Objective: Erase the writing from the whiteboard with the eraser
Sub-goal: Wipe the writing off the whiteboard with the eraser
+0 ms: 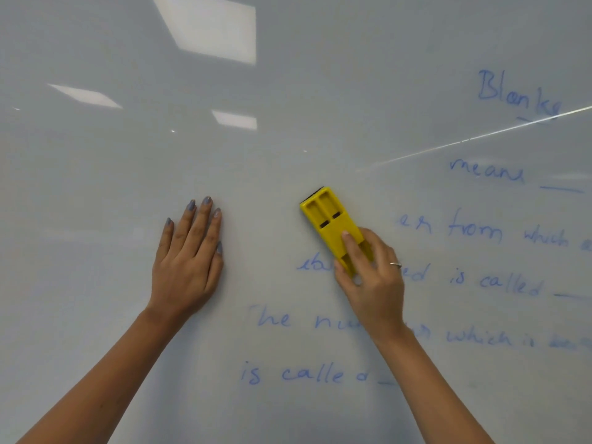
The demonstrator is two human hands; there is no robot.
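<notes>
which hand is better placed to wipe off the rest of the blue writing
Right. The right hand already grips the yellow eraser, pressed to the whiteboard beside the remaining blue writing. The left hand lies flat on bare board, holding nothing.

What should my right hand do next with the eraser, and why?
Probably sweep the yellow eraser rightward. The right hand grips it flat on the whiteboard, and the blue writing just right of it is unerased, while the left hand rests on bare board.

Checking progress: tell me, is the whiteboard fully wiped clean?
No, blue writing remains beside the yellow eraser held by the right hand.
</notes>
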